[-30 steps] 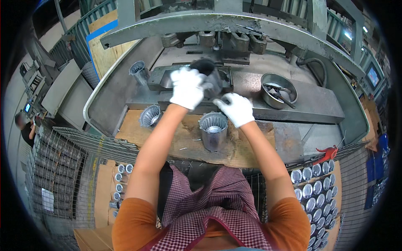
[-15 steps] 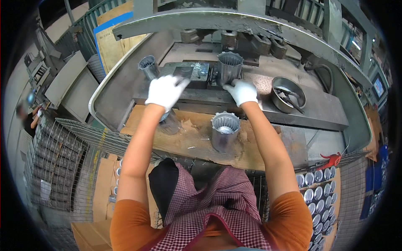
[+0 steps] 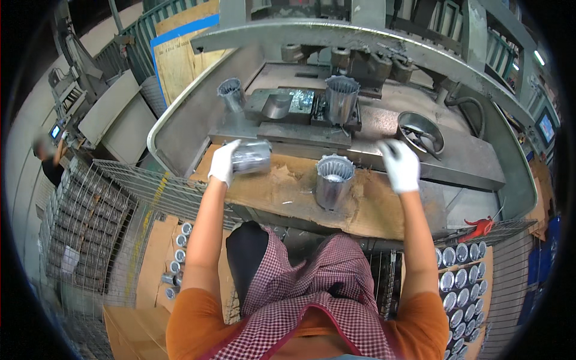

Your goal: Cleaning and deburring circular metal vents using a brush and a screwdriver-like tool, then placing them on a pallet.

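Note:
My left hand (image 3: 223, 163), in a white glove, grips a ribbed metal cylinder (image 3: 251, 156) lying sideways above the left part of the wooden board (image 3: 282, 201). My right hand (image 3: 401, 167), gloved too, is in the air between the board and a metal bowl (image 3: 437, 131). Its fingers are smeared by motion and look dark at the tips; whether they hold anything is unclear. A second finned cylinder (image 3: 333, 187) stands upright on the board between my hands. Another cylinder (image 3: 342, 102) stands in the machine's fixture (image 3: 354, 122), with neither hand on it.
A smaller-looking cylinder (image 3: 231, 95) stands at the machine bed's far left, beside a block with a curved recess (image 3: 277, 107). Dark-handled tools lie in the bowl. A red-handled tool (image 3: 479, 229) hangs at right, above rows of finished-looking cylinders (image 3: 461, 300). A person (image 3: 51, 162) works far left.
My left hand has come down from the machine bed and taken hold of the cylinder at the board's left. My right hand has left the fixture's cylinder and moved right and nearer me.

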The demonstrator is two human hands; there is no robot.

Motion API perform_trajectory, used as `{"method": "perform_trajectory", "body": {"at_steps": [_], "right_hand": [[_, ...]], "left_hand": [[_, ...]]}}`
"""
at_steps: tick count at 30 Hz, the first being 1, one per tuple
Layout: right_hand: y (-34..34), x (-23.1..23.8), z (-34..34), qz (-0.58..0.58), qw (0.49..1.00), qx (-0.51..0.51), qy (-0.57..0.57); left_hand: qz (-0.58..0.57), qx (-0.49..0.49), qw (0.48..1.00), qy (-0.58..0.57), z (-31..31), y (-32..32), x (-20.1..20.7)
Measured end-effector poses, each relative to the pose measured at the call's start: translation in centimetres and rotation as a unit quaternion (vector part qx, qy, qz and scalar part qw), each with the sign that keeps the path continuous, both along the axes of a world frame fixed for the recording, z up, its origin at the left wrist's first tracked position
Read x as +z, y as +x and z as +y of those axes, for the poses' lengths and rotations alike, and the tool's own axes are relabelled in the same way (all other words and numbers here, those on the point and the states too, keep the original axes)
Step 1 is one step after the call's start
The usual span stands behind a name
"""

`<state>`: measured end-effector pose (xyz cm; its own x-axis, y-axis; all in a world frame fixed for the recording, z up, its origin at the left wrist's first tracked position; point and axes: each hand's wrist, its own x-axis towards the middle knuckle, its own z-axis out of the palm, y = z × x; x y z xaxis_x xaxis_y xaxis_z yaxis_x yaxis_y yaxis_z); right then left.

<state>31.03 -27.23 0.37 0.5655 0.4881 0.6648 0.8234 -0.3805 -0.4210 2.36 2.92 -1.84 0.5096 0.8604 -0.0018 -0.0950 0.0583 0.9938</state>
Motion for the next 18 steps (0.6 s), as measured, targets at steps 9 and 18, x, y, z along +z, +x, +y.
{"method": "perform_trajectory", "body": {"at_steps": [9, 18], "right_hand": [[3.7, -3.2, -22.6, 0.051, 0.951, -0.301, -0.048], [4.1, -5.8, -23.4, 0.109, 0.938, -0.324, 0.058]], "left_hand": [[0.043, 0.073, 0.942, 0.326, 1.0, 11.1, 4.0], [0.374, 0.062, 0.725, 0.575, 2.9, 15.4, 1.8]]}}
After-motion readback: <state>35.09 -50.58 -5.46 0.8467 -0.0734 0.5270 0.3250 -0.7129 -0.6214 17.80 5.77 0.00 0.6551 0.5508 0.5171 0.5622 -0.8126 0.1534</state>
